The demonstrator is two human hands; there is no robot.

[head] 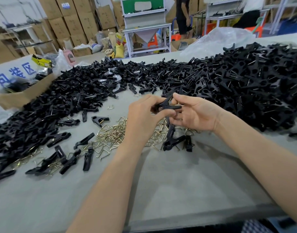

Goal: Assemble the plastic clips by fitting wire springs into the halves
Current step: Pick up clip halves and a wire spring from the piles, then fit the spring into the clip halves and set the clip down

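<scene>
Above the grey table point(161, 179), both hands hold one black plastic clip point(168, 105) with a brass wire spring point(175, 103) showing at its top. My left hand point(142, 113) grips the clip's left end with curled fingers. My right hand point(193, 113) pinches its right end and the spring. Under the hands lies a heap of loose brass wire springs point(110, 133). Loose black clip halves point(69, 98) cover the table's left side. A high pile of assembled clips point(255, 81) fills the right side.
A few clips point(176, 140) and halves point(87, 158) lie scattered near the springs. An open cardboard box point(18, 98) with a printed bag stands at the far left. A clear plastic bag point(218, 39) lies behind the pile. A person point(183, 15) stands among stacked cartons and shelving in the background.
</scene>
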